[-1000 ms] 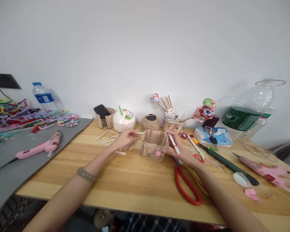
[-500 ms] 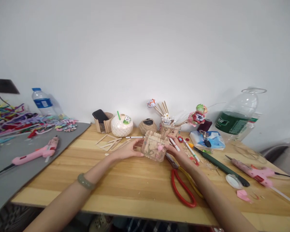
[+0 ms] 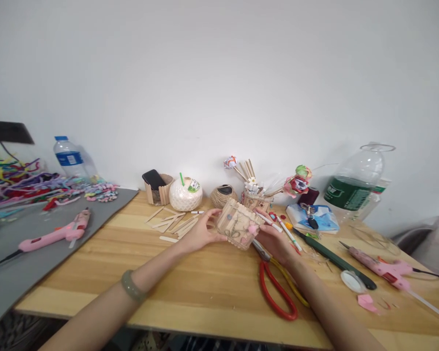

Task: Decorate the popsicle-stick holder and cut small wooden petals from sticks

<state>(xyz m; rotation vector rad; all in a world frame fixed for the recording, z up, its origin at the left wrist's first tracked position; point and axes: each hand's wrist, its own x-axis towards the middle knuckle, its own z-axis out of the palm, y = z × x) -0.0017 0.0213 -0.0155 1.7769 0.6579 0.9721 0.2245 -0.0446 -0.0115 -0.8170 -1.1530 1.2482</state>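
Between my hands is a small box made of craft sticks (image 3: 237, 223), tilted, with a pink heart or pompom and a twine bow on its front. My left hand (image 3: 201, 233) grips its left side, thumb along the lower edge. On the opposite side my right hand (image 3: 276, 238) holds it, and a white marker (image 3: 269, 221) shows at those fingers; I cannot tell whether it is held or lies behind. Scissors (image 3: 269, 273) with one red and one yellow handle lie just below the right hand. Loose craft sticks (image 3: 175, 225) are scattered left of the box.
Along the wall stand a stick holder with a phone (image 3: 157, 187), a coconut (image 3: 186, 195), a twine ball (image 3: 224, 196) and a large bottle (image 3: 351, 187). Pink glue guns lie at left (image 3: 56, 234) and right (image 3: 384, 267). A green-handled cutter (image 3: 329, 253) lies at right.
The box has turned and tilted in my hands and shifted slightly right, showing more of its decorated face. Both hands stay on it. The whole view has shifted a little.
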